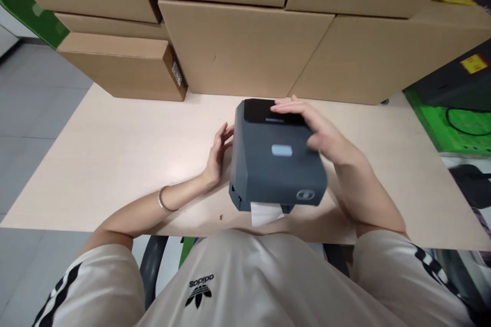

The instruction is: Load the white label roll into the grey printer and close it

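A dark grey label printer point(278, 163) with a glossy black back panel, a pale button and a round logo is in front of me, slightly turned. A strip of white paper point(266, 213) sticks out of its front edge. My left hand point(218, 156) presses against the printer's left side, with its fingertips partly hidden behind the casing. My right hand point(314, 130) grips the back right of the printer, fingers stretched over the black panel and thumb at the right edge. Whether the printer's base rests fully on the table is hidden.
Large cardboard boxes point(245, 51) are stacked along the back of the pale wooden table point(126, 143). A smaller flat box point(126, 69) stands at the back left. A tiny dark scrap point(221, 217) lies near the front edge. Green shelving point(460, 127) is on the right.
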Demonstrator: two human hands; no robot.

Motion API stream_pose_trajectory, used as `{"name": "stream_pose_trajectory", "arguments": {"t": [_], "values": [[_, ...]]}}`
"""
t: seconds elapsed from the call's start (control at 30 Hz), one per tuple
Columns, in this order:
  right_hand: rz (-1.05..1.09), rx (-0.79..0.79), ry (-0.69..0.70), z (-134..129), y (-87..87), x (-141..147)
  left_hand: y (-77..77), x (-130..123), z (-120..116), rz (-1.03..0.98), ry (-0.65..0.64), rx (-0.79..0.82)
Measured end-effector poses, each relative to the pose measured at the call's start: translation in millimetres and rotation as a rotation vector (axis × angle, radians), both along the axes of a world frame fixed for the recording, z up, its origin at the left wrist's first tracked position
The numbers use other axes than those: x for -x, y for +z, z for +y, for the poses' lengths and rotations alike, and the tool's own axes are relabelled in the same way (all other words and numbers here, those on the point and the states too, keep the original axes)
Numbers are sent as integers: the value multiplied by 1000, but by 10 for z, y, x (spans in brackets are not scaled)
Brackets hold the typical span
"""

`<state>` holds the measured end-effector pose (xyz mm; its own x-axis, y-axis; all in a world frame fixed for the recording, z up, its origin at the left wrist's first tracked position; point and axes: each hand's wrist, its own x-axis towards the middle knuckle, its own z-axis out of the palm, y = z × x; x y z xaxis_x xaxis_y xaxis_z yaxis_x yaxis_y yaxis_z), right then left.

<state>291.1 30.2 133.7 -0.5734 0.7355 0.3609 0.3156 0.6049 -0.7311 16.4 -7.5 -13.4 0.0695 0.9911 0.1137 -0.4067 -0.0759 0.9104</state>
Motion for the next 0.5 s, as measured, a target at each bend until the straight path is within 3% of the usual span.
{"name": "stream_pose_trajectory", "arguments": {"t": [0.1, 0.2, 0.3, 0.5], "values": [[-276, -152, 83, -239, -123, 28, 6, -21, -14, -48, 26, 5], [-358, -297, 90, -387, -273, 43, -23, -29, -12, -28, 10, 9], [-321, -342, 68, -428, -396, 24, -45, -27, 4, 20, -2, 6], [-110, -221, 21, -349, -494, -245, -11, 4, 27, 102, -37, 2]]}}
